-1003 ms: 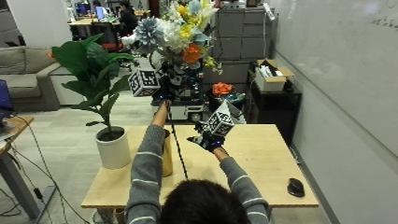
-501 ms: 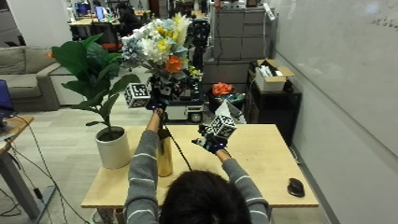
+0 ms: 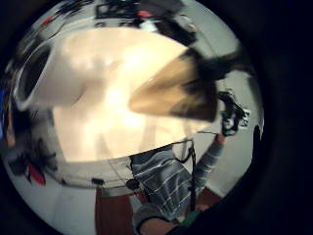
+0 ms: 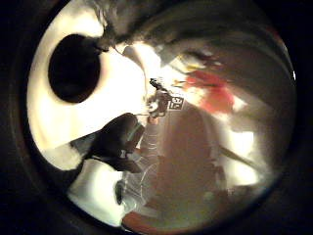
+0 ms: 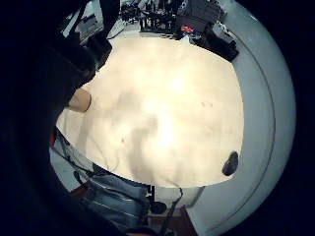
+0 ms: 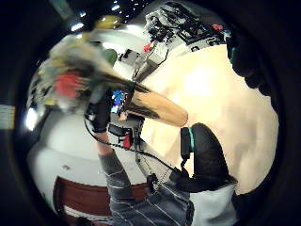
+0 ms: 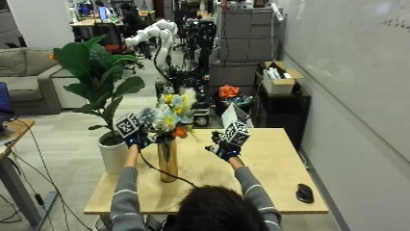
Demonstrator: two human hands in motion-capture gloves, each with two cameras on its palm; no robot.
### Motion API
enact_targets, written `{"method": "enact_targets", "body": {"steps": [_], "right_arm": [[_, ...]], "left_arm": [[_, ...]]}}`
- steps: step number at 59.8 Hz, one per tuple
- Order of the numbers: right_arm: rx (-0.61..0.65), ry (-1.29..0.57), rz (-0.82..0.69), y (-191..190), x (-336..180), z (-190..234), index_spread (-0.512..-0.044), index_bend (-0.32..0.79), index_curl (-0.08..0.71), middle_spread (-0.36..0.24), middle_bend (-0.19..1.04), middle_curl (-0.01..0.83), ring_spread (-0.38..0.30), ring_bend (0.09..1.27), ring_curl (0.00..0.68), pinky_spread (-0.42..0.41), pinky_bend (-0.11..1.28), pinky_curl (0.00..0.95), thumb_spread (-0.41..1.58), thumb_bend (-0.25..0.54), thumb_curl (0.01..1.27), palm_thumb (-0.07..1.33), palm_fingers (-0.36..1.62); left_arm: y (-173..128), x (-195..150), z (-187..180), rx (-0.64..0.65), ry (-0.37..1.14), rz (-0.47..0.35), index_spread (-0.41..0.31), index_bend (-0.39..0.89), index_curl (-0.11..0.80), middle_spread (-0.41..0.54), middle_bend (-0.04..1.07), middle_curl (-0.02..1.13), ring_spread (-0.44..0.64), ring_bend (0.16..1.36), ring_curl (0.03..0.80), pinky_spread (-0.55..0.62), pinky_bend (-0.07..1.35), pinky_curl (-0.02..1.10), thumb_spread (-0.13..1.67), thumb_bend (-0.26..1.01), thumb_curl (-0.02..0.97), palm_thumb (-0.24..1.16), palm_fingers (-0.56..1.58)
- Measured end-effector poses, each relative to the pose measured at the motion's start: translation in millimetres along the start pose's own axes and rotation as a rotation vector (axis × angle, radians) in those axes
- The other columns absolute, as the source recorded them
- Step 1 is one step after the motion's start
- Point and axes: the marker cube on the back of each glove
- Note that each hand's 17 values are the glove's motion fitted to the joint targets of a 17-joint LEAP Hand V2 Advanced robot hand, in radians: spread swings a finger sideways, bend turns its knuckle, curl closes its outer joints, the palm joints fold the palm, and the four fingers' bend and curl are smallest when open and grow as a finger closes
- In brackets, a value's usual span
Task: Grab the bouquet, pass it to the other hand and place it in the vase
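The bouquet (image 7: 168, 118) of white, yellow, blue and orange flowers stands with its stems down in the tall golden vase (image 7: 168, 161) on the left part of the wooden table (image 7: 269, 163). My left hand (image 7: 136, 139) is at the vase mouth and grips the bouquet's stems. The right thumb side palm view shows that hand (image 6: 99, 115) curled round the base of the bouquet (image 6: 70, 70), right at the rim of the vase (image 6: 155, 109). My right hand (image 7: 224, 147) hovers above the table's middle, right of the vase, with its fingers relaxed and nothing in them.
A leafy plant in a white pot (image 7: 115, 151) stands at the table's left edge, close to the vase. A black mouse (image 7: 305, 192) lies near the front right corner. Bare tabletop (image 5: 162, 108) lies under the right hand.
The left hand has brought the bouquet down from high above the table, and its stems now sit in the vase. The right hand has stayed about where it was.
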Motion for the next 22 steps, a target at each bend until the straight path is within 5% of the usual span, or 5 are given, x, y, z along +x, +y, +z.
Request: {"method": "enact_targets", "body": {"steps": [5, 10, 15, 19, 22], "right_arm": [[-0.023, 0.059, 0.095, 3.0, 14.4, 0.6, -0.188, 0.13, 0.292, -0.049, 0.25, 0.444, -0.105, 0.39, 0.402, 0.076, 0.22, 0.355, 1.04, -0.015, 0.45, 0.78, 0.95], [-0.021, -0.028, 0.048, 6.9, 3.5, -6.5, -0.186, 0.13, 0.296, -0.051, 0.24, 0.446, -0.105, 0.38, 0.402, 0.08, 0.2, 0.356, 1.04, -0.018, 0.45, 0.79, 0.96], [0.091, -0.103, -0.094, -4.7, -7.2, -16.4, -0.185, 0.13, 0.299, -0.05, 0.24, 0.447, -0.106, 0.37, 0.404, 0.083, 0.19, 0.355, 1.04, -0.017, 0.46, 0.8, 0.96], [0.115, -0.041, -0.053, -12.1, 3.0, -16.6, -0.184, 0.13, 0.3, -0.051, 0.24, 0.45, -0.106, 0.37, 0.405, 0.089, 0.19, 0.352, 1.04, -0.019, 0.46, 0.8, 0.96], [0.099, 0.097, 0.053, -19.2, 24.4, -14.4, -0.184, 0.13, 0.301, -0.051, 0.24, 0.451, -0.106, 0.36, 0.407, 0.092, 0.18, 0.351, 1.05, -0.021, 0.46, 0.8, 0.96]], "left_arm": [[2.5, -38.5, 7.1, 0.017, -0.053, 0.007, 0.101, 0.0, 0.246, 0.33, 0.15, 0.3, 0.36, 0.5, 0.293, 0.35, 0.39, 0.33, 0.89, -0.04, 0.402, 0.43, -0.38], [19.0, -59.1, 9.7, -0.005, -0.062, -0.178, 0.145, 0.02, 0.188, 0.416, 0.14, 0.26, 0.46, 0.47, 0.267, 0.45, 0.37, 0.31, 0.88, -0.04, 0.391, 0.43, -0.35], [39.6, -59.7, 7.7, 0.02, -0.068, -0.158, 0.167, 0.03, 0.146, 0.461, 0.14, 0.23, 0.52, 0.46, 0.257, 0.5, 0.35, 0.3, 0.87, -0.04, 0.381, 0.42, -0.33], [46.6, -54.5, -0.9, 0.196, -0.108, -0.07, 0.177, 0.03, 0.117, 0.482, 0.14, 0.22, 0.55, 0.46, 0.253, 0.52, 0.34, 0.3, 0.86, -0.04, 0.375, 0.42, -0.31], [32.1, -66.7, 2.2, 0.147, -0.137, -0.182, 0.182, 0.04, 0.101, 0.493, 0.14, 0.21, 0.56, 0.45, 0.253, 0.53, 0.34, 0.29, 0.86, -0.03, 0.371, 0.43, -0.3]]}}
